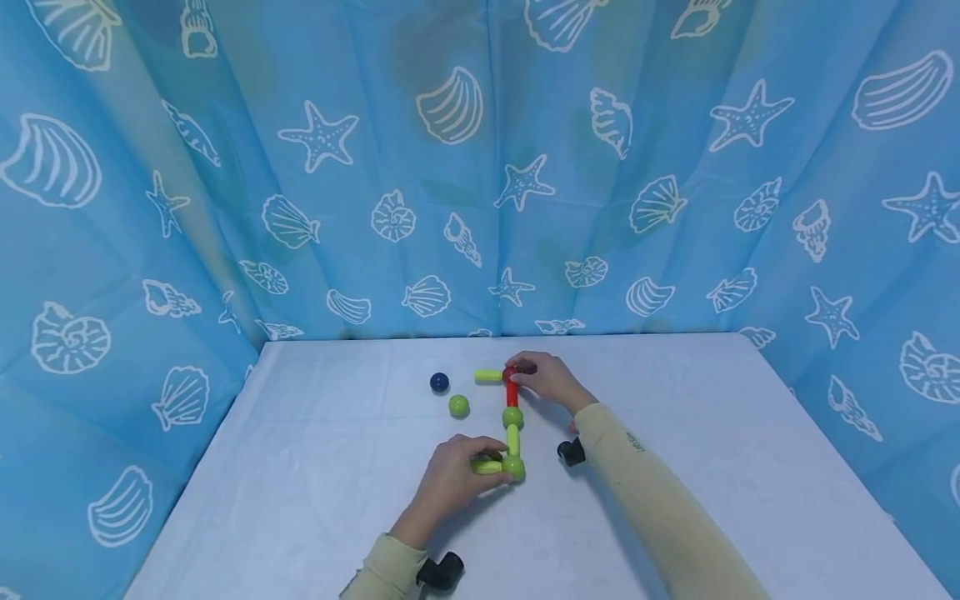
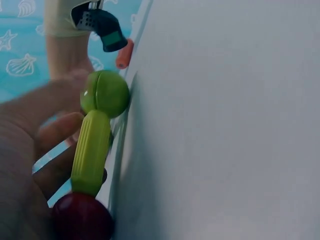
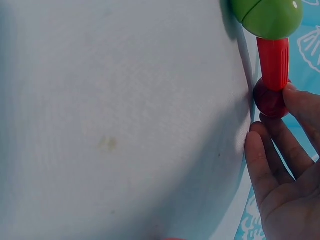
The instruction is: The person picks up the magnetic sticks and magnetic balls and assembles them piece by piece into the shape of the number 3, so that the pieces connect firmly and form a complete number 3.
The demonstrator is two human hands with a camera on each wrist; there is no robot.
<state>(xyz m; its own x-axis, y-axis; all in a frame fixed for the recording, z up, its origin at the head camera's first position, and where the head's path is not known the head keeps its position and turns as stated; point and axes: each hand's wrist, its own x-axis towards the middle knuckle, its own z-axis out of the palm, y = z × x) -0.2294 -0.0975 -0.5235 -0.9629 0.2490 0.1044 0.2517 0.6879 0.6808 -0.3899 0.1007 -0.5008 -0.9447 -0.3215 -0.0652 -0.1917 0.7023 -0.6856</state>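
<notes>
A chain of toy balls and rods lies on the table. In the head view my left hand (image 1: 452,475) pinches the green ball (image 1: 514,467) at its near corner. From that ball a yellow-green rod (image 2: 91,152) runs to a dark red ball (image 2: 82,217), seen low in the left wrist view. Another yellow-green rod (image 1: 513,439) leads away to a middle green ball (image 1: 512,417), then a red rod (image 1: 512,394). At the far corner my right hand (image 1: 551,379) pinches a dark red ball (image 3: 270,98). A yellow-green rod (image 1: 488,376) points left from there.
A loose dark blue ball (image 1: 439,382) and a loose green ball (image 1: 459,406) lie left of the chain. An orange-red piece (image 2: 124,54) lies near the right wrist. White cloth covers the table (image 1: 300,467), with a blue shell-print curtain (image 1: 465,208) behind it.
</notes>
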